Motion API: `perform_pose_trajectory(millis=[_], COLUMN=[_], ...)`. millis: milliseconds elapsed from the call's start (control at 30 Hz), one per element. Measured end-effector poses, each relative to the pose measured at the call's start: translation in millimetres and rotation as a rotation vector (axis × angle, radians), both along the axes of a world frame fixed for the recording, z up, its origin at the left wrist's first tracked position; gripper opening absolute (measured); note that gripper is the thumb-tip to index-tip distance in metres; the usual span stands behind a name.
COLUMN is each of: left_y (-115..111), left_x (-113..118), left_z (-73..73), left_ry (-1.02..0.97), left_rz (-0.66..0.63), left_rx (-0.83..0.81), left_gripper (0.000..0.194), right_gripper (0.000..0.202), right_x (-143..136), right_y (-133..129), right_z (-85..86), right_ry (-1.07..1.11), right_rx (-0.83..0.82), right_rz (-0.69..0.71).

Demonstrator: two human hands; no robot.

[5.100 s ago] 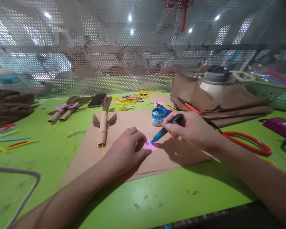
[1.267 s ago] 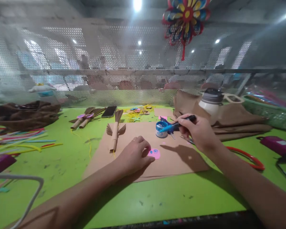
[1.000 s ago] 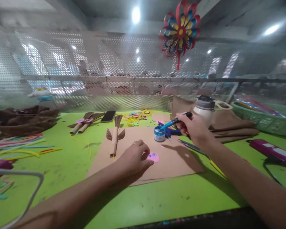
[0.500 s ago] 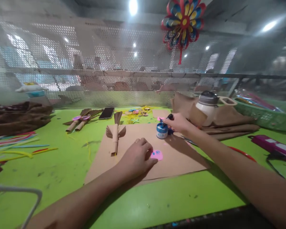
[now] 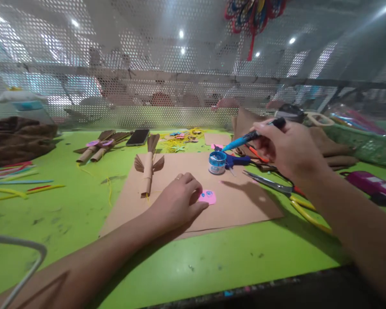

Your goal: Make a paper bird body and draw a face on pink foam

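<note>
My right hand (image 5: 289,148) grips a blue-and-black pen-shaped tool (image 5: 246,138), its blue tapered tip just above the rim of a small open jar (image 5: 217,166) of blue paint. On the brown cardboard sheet (image 5: 180,221), my left hand (image 5: 176,195) has its fingers curled around the left edge of a pink cutout (image 5: 209,197) with blue eye-like marks. A brown paper figure (image 5: 148,171) with pleated wings and tail lies left of that hand. Behind the jar's right side is a dark blue glue-gun-like object (image 5: 239,160), partly hidden.
Scissors (image 5: 270,183) with yellow handles lie under my right forearm. Two more paper figures (image 5: 94,150), a phone (image 5: 138,137) and yellow shreds (image 5: 183,141) lie farther back. Colored strips (image 5: 38,187) are at left. A green basket (image 5: 373,146) and purple device (image 5: 371,186) stand right.
My right hand has lifted up and right from the jar, bringing the pen-shaped tool into clear view. The left hand stays at the pink cutout. The view has tilted down.
</note>
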State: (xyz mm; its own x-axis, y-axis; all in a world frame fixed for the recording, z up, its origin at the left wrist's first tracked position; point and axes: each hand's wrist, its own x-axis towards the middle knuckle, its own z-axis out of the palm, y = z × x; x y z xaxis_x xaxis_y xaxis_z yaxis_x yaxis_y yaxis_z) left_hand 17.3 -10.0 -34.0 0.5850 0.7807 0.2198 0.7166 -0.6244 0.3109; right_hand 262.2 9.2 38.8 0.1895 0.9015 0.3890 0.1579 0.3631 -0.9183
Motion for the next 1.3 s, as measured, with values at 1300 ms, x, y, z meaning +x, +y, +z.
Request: perform_pose_trajectory(millis=[1300], left_y=[-2.7], left_x=[1.2], left_z=[-0.3], left_ry=[-0.007], left_rz=[0.004], left_rx=[-0.008], left_gripper=[0.022], right_gripper=[0.012], right_x=[-24.6], right_y=[-26.1], right_z=[-40.9], right_ry=[-0.361], right_rx=[-0.222], right_rz=[0.287])
